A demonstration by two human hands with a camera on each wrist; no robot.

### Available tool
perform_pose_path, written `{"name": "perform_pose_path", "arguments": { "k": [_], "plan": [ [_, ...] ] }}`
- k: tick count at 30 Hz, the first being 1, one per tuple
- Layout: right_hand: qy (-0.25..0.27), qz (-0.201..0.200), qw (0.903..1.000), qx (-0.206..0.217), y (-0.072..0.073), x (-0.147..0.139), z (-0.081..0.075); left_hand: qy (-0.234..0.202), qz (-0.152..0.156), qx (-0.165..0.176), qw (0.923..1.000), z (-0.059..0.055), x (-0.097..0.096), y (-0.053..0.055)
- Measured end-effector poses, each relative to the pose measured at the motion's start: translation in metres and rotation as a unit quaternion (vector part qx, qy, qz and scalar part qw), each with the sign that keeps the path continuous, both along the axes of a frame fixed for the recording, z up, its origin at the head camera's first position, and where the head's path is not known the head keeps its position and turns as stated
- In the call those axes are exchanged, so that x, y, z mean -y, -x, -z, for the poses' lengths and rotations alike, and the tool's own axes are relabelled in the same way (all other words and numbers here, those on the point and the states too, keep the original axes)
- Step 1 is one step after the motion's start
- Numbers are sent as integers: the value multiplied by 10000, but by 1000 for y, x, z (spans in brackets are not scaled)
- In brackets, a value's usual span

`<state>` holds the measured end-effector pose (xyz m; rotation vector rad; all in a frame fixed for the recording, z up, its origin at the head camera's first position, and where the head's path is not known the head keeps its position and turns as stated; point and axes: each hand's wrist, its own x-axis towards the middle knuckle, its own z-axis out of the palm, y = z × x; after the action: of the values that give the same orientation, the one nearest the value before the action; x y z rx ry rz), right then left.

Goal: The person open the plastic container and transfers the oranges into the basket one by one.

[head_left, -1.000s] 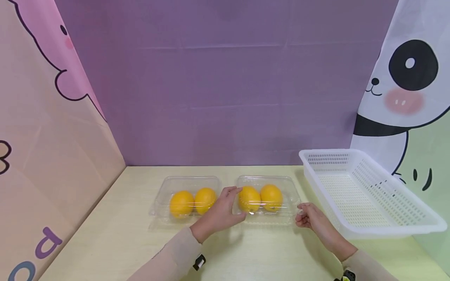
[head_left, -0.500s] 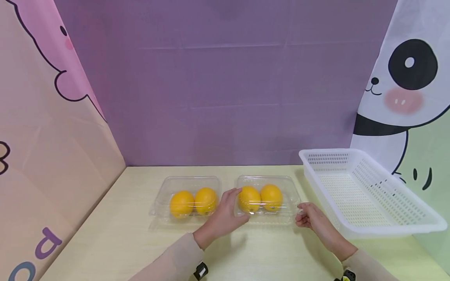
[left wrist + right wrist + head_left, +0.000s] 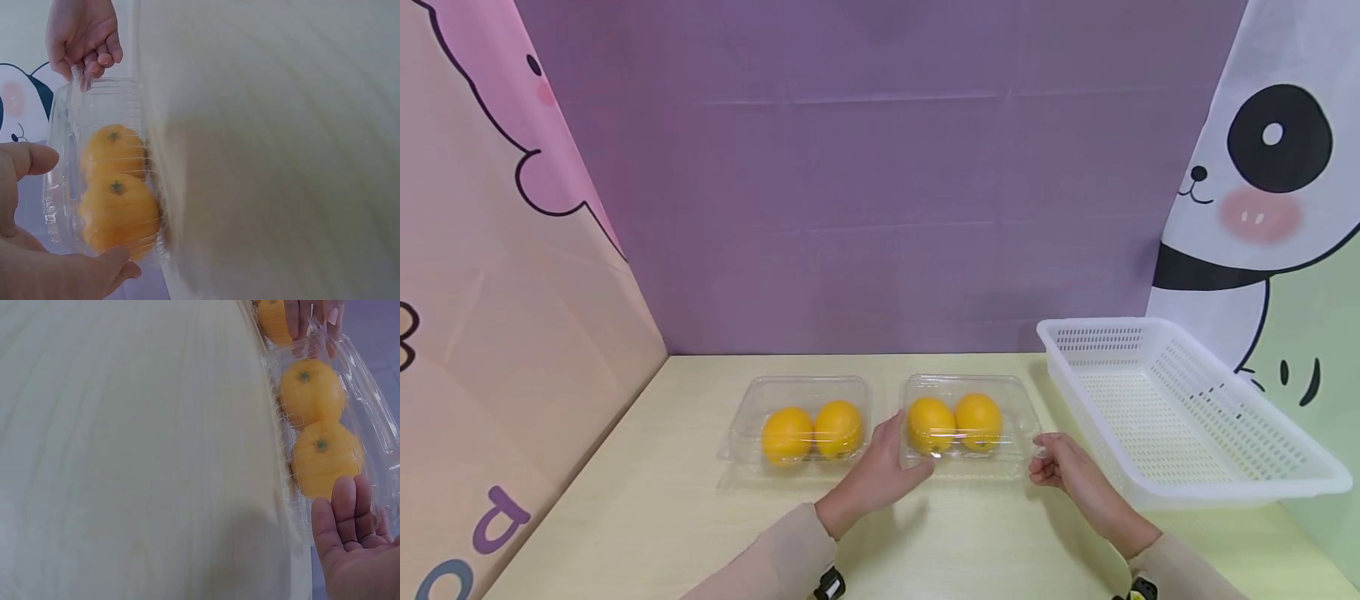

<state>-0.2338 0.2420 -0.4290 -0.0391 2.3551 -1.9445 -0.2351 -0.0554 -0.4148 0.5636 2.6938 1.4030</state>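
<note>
Two oranges point(image 3: 978, 422) lie inside a clear plastic clamshell box point(image 3: 1018, 400) on the right of the pair. My right hand point(image 3: 1075, 483) pinches the box's right edge between thumb and fingers, as the left wrist view also shows. At the box's left end is my left hand point(image 3: 876, 471), fingers extended upward and thumb apart, pointing along the front. Its fingertips point(image 3: 128, 272) lie right by the box's end in the left wrist view. Another clear clamshell box point(image 3: 758, 400) with two oranges point(image 3: 787, 435) stands to the left, behind the left hand.
A white perforated plastic basket point(image 3: 1127, 450) stands on the pale wooden table point(image 3: 647, 500) to the right, close by my right hand. A purple backdrop point(image 3: 880, 208) rises at the table's back edge, with printed panels on both sides.
My left hand has shifted slightly right and toward me, its fingers drawing back from over the box's left end. The right hand keeps its pinch, and both boxes stay nearly in place.
</note>
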Motion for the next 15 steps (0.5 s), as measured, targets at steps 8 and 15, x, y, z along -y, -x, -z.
{"name": "perform_pose_path", "arguments": {
  "k": [8,15],
  "plan": [
    [-24,-38,10000,10,-1,0,0,-182,-114,189,9996,9,-1,0],
    [2,6,10000,54,-1,1,-1,-402,-237,260,9986,10,-4,1]
  ]
}}
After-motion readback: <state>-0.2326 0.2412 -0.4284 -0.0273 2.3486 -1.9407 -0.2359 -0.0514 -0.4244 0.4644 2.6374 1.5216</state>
